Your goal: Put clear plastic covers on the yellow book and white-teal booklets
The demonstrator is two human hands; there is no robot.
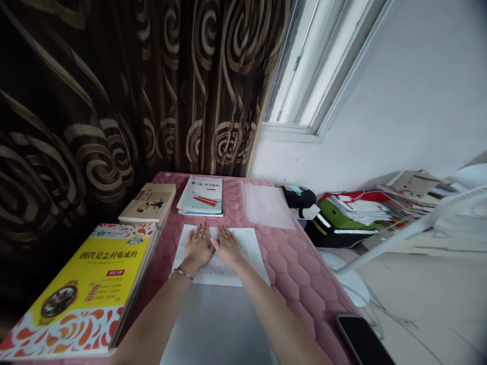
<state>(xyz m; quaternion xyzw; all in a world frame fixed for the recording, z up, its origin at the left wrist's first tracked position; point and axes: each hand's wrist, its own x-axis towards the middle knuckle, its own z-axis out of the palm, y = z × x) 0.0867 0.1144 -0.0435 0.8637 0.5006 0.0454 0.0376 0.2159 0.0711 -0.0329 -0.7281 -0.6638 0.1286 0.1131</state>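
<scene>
White paper, printed with small text, lies directly under the fingers of the left hand and right hand. Both hands rest flat, palms down, fingers stretched forward and slightly parted, gripping nothing; the thumbs point inward, close together. Uneven pressure from the two palms could skew the paper or pucker it, I think, and the pink quilted cover around it, soft and seamed, could let it crease. Behind the fingers, toward the wrists, a smooth grey sheet meets the paper's near edge; it might slide if a forearm drags on it. Just ahead of the fingertips, a white book could get nudged by a long forward push. Ahead and right, a clear sleeve looks light enough to slip. Left of the fingers stands a yellow book; far back to their right, a phone sits by the edge, where a swinging elbow could knock it off
</scene>
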